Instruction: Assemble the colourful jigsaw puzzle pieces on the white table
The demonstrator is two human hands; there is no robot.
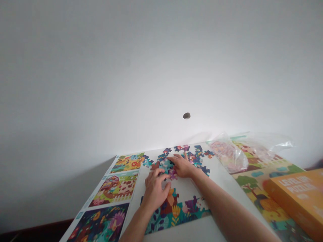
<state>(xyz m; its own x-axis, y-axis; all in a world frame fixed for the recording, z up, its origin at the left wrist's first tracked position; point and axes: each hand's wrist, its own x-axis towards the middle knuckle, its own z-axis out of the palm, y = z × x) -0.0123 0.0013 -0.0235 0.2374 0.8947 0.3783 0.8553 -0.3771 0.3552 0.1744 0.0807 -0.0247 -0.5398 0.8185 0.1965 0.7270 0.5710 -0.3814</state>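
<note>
Loose jigsaw pieces point(161, 164) lie in a heap on the white table. My right hand point(182, 167) rests over this heap, index finger stretched to the left and the fingers apart. To its left, my left hand point(155, 188) is at the heap's near edge, fingers slightly bent and thumb spread, with nothing seen in its grasp. A partly joined puzzle section point(176, 211) with dark teal ground, a yellow plant and an orange figure lies below the hands. My left hand and forearm hide part of its left side.
Along the left lies a printed sheet with a farm picture point(118, 186), a lion picture point(131, 162) and a dark picture point(98, 225). A clear plastic bag point(229, 154), a joined animal puzzle point(264, 201) and an orange puzzle box point(300, 191) are at right. A wall point(151, 84) rises behind.
</note>
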